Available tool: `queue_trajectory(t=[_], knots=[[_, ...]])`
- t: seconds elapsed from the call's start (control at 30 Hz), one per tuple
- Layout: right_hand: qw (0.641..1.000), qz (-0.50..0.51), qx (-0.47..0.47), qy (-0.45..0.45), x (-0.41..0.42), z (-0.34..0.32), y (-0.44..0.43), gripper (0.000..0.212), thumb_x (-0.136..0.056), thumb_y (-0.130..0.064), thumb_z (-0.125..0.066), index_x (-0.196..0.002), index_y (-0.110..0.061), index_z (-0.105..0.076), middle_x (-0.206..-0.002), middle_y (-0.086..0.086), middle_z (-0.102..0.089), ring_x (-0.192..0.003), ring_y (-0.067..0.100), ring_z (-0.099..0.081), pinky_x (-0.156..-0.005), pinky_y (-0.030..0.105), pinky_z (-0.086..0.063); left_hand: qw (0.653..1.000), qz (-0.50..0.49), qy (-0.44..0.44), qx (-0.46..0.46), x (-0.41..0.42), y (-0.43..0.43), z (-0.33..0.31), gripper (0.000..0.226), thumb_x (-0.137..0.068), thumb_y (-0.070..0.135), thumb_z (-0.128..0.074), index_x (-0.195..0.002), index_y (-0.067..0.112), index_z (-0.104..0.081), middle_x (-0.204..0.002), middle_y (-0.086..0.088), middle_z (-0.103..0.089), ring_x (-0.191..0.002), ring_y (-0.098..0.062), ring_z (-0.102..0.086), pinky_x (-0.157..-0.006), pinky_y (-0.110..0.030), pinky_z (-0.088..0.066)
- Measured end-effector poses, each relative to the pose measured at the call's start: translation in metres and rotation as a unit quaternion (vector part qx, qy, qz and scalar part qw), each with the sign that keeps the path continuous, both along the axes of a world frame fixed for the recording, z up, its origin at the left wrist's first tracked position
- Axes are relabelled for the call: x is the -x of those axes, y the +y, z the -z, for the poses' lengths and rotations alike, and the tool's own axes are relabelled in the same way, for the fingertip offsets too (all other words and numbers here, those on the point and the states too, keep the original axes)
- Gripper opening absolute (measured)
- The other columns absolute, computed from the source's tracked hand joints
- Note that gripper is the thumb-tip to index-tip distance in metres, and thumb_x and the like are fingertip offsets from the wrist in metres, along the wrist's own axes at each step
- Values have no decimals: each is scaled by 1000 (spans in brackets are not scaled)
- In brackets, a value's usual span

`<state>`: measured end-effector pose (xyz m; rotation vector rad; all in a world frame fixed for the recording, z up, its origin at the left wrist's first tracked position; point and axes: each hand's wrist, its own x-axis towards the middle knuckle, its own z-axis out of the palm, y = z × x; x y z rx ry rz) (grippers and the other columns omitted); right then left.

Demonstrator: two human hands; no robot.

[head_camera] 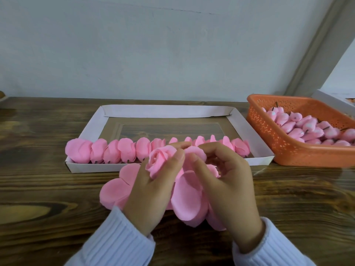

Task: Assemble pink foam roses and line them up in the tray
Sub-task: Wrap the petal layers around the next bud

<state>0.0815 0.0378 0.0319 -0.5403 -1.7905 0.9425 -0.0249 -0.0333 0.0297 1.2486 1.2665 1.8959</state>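
Observation:
My left hand [153,191] grips a pink foam rose [159,160] with its bud upward, just in front of the tray. My right hand [228,187] pinches a pink petal [196,152] at the rose's right side. Under both hands lies a pile of flat pink foam petals [115,191] on the table. The white cardboard tray [165,111] holds a row of finished pink roses [111,152] along its near edge; the middle of that row is partly hidden by my fingers.
An orange perforated basket [288,150] at the right holds several pink rose buds [307,129] with dark stems. A white box [330,98] stands behind it. The wooden table [38,189] runs up to a pale wall.

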Motion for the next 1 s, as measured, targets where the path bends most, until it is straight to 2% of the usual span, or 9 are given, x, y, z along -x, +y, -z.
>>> queue_trajectory(t=[0.1,0.2,0.27,0.37,0.5,0.63,0.77,0.87,1.0], knots=[[1000,-19,2,19,0,-2,-3,9,-83,-11,-63,-81,-19,-67,-79,-12,-70,-75,13,-66,-64,26,-53,995,29,-93,-5,0,3,5,23,-81,45,-56,-86,35,-76,-95,8,-76,-96,-4,-70,-73,-16,-53],[999,-21,-35,18,1,-5,-7,12,-84,-8,-64,-83,-19,-66,-83,-21,-69,-78,4,-66,-68,12,-46,993,43,-112,6,4,5,8,33,-82,45,-58,-92,19,-76,-103,-4,-75,-104,-13,-68,-77,-19,-54],[998,-1,-58,7,1,-5,-6,8,-84,-10,-66,-85,-18,-68,-84,-17,-69,-79,6,-65,-70,15,-46,995,65,-69,14,4,4,8,34,-87,41,-54,-93,16,-75,-101,-5,-74,-102,-14,-69,-79,-20,-54],[998,23,-56,-1,0,-2,-4,6,-80,-8,-68,-83,-13,-69,-78,-10,-68,-74,9,-63,-68,17,-47,996,79,10,37,2,2,9,28,-88,42,-52,-96,27,-74,-97,-2,-74,-97,-15,-69,-82,-26,-56],[997,58,-60,4,1,-2,-3,7,-78,-11,-68,-75,-16,-65,-67,-10,-62,-67,6,-59,-64,13,-44,996,68,14,54,0,2,15,29,-82,48,-59,-100,29,-72,-98,-6,-73,-99,-24,-68,-90,-46,-54],[996,64,-67,3,1,-3,-3,8,-79,-12,-68,-73,-15,-64,-65,-9,-61,-65,5,-57,-62,9,-42,995,77,30,47,1,3,16,25,-85,47,-59,-103,35,-70,-101,0,-73,-99,-15,-68,-86,-32,-55],[996,65,-63,17,1,-4,-4,12,-80,-11,-67,-71,-16,-60,-71,-6,-60,-64,3,-55,-60,6,-40,995,87,15,40,2,3,16,30,-83,52,-62,-101,29,-71,-94,-10,-69,-95,-21,-66,-85,-48,-53],[996,50,-66,20,0,-4,-4,11,-80,-17,-68,-74,-18,-58,-74,-6,-61,-66,1,-56,-63,6,-41,995,92,6,43,2,3,17,30,-83,48,-61,-102,28,-71,-101,-12,-70,-103,-29,-66,-91,-49,-52],[997,9,-75,9,-1,-6,-3,18,-77,-7,-70,-81,-21,-59,-78,-10,-63,-71,3,-59,-68,11,-43,994,92,21,50,3,4,19,26,-85,45,-56,-99,32,-73,-102,1,-74,-103,-13,-68,-88,-30,-54]])
